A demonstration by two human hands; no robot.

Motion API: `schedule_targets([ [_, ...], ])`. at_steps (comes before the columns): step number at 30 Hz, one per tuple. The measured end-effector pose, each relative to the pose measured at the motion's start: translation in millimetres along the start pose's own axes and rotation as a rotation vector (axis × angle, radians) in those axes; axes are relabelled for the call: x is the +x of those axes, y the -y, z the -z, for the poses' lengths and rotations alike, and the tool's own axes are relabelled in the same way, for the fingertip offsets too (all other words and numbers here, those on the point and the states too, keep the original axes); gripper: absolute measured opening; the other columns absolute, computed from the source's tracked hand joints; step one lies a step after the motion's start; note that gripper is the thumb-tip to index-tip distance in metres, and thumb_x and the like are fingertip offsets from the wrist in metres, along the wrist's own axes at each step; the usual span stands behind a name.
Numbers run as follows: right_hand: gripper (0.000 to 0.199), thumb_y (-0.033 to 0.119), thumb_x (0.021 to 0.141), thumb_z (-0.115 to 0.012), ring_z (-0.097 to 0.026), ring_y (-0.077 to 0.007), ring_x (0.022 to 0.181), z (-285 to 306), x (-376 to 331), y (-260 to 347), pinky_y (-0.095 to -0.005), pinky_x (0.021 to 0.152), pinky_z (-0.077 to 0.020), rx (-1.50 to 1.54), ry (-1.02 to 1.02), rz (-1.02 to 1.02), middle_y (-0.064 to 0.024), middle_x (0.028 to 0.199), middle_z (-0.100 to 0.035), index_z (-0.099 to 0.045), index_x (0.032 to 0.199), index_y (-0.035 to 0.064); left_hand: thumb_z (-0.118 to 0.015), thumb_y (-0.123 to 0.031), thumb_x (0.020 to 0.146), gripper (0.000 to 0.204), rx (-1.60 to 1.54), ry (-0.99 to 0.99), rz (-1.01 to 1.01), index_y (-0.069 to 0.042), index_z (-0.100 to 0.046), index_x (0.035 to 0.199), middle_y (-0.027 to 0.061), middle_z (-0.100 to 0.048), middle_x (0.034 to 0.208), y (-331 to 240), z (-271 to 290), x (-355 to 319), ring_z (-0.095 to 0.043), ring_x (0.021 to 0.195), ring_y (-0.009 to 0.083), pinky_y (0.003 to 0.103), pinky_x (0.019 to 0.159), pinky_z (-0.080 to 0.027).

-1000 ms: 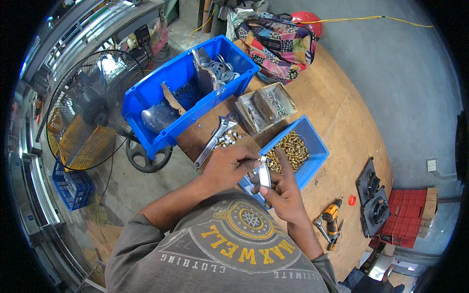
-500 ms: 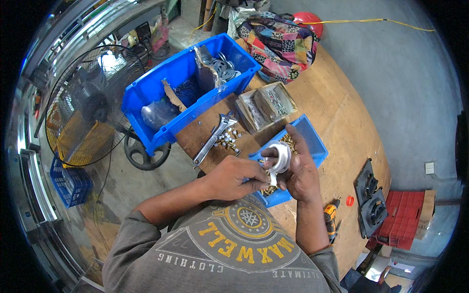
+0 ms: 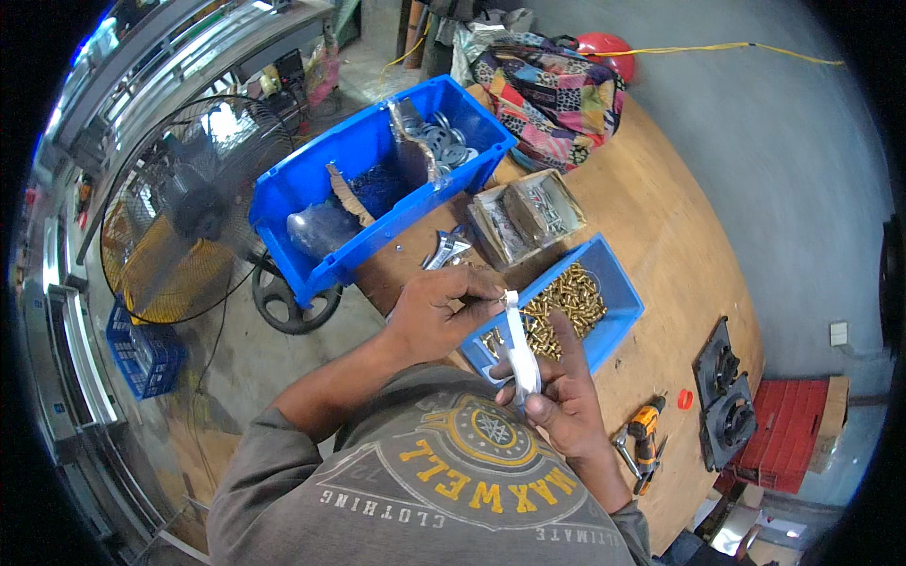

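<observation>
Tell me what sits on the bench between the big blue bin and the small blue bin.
In the head view, between the big blue bin and the small blue bin lie a cardboard box of screws and a wrench.

A white strip (image 3: 521, 344) sits between the hands, brass-gold screws (image 3: 564, 300) in a blue bin (image 3: 618, 321) beyond, and a multicoloured patchwork bag (image 3: 552, 90) farther off.

The white strip (image 3: 520, 347), bunched into a small ring over the small blue bin (image 3: 618, 307) half a second ago, is now stretching straight, the left hand (image 3: 439, 311) pinching its 12 o'clock end while the right hand (image 3: 557, 401) is dropping toward 6 o'clock.
</observation>
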State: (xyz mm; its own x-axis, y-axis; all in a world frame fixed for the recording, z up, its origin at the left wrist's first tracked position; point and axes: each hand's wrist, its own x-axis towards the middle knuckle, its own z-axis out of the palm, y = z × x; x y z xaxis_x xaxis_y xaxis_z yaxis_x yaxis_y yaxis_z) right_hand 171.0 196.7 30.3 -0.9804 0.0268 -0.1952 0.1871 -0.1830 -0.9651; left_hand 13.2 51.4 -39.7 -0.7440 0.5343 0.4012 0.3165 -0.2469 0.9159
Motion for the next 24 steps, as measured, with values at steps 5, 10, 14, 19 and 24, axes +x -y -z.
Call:
schedule_targets([
  [5, 0.098, 0.017, 0.087, -0.072, -0.067, -0.0223, 0.090, 3.6, -1.5, 19.8, -0.0358, 0.083, -0.0527, -0.109, -0.050, 0.059, -0.0224, 0.111, -0.065, -0.002, 0.156, 0.0151, -0.072, -0.009, 0.081, 0.013, 0.272, 0.152, -0.112, -0.004, -0.069, 0.093, 0.0104, -0.068, 0.086, -2.8, -7.8, -2.1, -0.068, 0.078, 0.0265, 0.036, 0.066, -0.053],
  [10, 0.093, 0.007, 0.088, -0.070, -0.067, -0.0204, 0.090, 20.4, 14.8, 35.2, -0.0346, 0.082, -0.0537, 0.068, -0.048, 0.087, -0.0211, 0.114, -0.065, -0.005, 0.155, 0.0085, -0.074, -0.006, 0.079, 0.011, 0.282, 0.304, -0.148, -0.004, -0.067, 0.087, 0.0114, -0.069, 0.086, -15.0, -14.1, -5.6, -0.069, 0.077, 0.0280, 0.037, 0.068, -0.054],
  [14, 0.091, 0.024, 0.085, -0.075, -0.070, -0.0215, 0.085, 24.4, 35.4, 27.4, -0.0190, 0.045, -0.0457, 0.128, -0.143, 0.136, -0.0267, 0.110, -0.064, -0.018, 0.153, 0.0093, -0.073, -0.008, 0.081, 0.010, 0.102, 0.376, -0.130, -0.005, -0.067, 0.088, 0.0086, -0.068, 0.083, -18.5, -9.4, -4.6, -0.068, 0.077, 0.0265, 0.036, 0.067, -0.053],
  [19, 0.072, 0.026, 0.090, -0.069, -0.064, -0.0210, 0.103, 18.1, 48.5, 3.0, -0.0272, 0.073, -0.0546, 0.072, -0.074, 0.256, -0.0223, 0.126, -0.058, -0.031, 0.148, 0.0074, -0.073, -0.012, 0.085, 0.012, -0.103, 0.304, -0.026, -0.003, -0.067, 0.090, 0.0079, -0.070, 0.083, -13.8, -6.6, -12.0, -0.069, 0.077, 0.0187, 0.030, 0.069, -0.053],
  [24, 0.046, 0.018, 0.089, -0.069, -0.058, -0.0240, 0.113, 16.7, 43.1, -5.2, -0.0369, 0.094, -0.0478, -0.312, -0.034, 0.346, -0.0139, 0.125, -0.057, -0.056, 0.132, 0.0074, -0.071, -0.015, 0.091, 0.017, -0.458, 0.206, 0.202, 0.001, -0.065, 0.095, 0.0084, -0.070, 0.088, -3.9, -8.2, -26.6, -0.066, 0.080, 0.0138, 0.028, 0.071, -0.053],
])
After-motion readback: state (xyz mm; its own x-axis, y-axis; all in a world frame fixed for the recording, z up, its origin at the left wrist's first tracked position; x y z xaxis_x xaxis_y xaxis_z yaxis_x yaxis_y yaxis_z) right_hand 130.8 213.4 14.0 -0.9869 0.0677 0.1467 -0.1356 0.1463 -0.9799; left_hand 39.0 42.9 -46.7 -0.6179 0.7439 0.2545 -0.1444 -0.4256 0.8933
